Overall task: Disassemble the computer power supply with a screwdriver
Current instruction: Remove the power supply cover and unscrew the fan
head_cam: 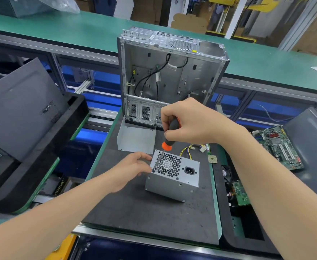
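A grey metal power supply [172,182] stands on the black mat [144,218], its honeycomb fan grille and black power socket facing up. Yellow and black wires [188,149] trail from its far side. My right hand [189,122] grips the black and orange handle of a screwdriver [168,141]. The shaft slants down to a screw at the near left corner of the grille face. My left hand [129,171] presses against the power supply's left side, fingers on its upper edge.
An empty computer case [172,76] stands upright behind the mat, with a loose bent metal plate [137,137] in front of it. Dark monitor shells lie at left [22,113] and right [311,139]. Circuit boards [278,145] rest to the right.
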The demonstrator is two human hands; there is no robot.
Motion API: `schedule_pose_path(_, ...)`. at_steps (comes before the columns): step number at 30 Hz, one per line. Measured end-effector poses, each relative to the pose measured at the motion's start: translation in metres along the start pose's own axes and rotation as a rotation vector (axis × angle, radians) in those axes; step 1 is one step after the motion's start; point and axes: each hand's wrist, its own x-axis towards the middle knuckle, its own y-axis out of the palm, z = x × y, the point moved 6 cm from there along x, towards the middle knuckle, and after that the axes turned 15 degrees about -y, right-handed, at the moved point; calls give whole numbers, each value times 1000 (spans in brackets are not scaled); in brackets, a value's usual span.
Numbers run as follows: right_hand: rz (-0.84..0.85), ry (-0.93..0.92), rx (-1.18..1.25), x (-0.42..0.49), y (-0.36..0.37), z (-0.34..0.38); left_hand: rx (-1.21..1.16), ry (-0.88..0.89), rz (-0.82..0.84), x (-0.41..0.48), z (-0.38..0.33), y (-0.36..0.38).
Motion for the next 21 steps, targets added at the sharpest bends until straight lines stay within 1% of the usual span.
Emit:
schedule_pose_path(5,23,2,-3,2,0,0,72,-78,26,3,-5,-2)
schedule_pose_path(9,36,5,-10,2,0,0,110,-103,44,6,-8,-3)
schedule_pose_path(13,40,17,-3,1,0,-1,79,-114,90,8,-8,-2)
schedule_pose_path(21,47,26,-2,0,-1,-3,119,-141,134,8,-9,0)
